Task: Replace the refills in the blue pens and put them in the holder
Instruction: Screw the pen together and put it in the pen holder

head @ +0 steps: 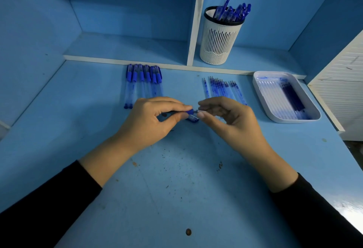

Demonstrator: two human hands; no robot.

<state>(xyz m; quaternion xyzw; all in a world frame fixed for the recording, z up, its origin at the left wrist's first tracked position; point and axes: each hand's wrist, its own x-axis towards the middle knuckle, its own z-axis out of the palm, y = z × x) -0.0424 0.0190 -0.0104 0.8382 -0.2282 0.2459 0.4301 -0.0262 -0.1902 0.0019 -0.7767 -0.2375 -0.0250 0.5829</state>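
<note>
My left hand (155,119) pinches a blue pen (189,112) by its blue grip end, thumb and forefinger curled round it. My right hand (225,116) pinches the thin refill tip (200,111) sticking out of that end. A blue cap or pen part (193,119) lies on the desk just under them. Several capped blue pens (143,84) lie in a row behind my left hand. Several used refills (222,89) lie in a row behind my right hand. The white slotted holder (219,39) on the back shelf has several blue pens in it.
A white tray (263,98) with refills stands at the right of the blue desk (176,188). A white shelf divider (194,31) rises left of the holder. A white slatted panel (341,90) borders the far right.
</note>
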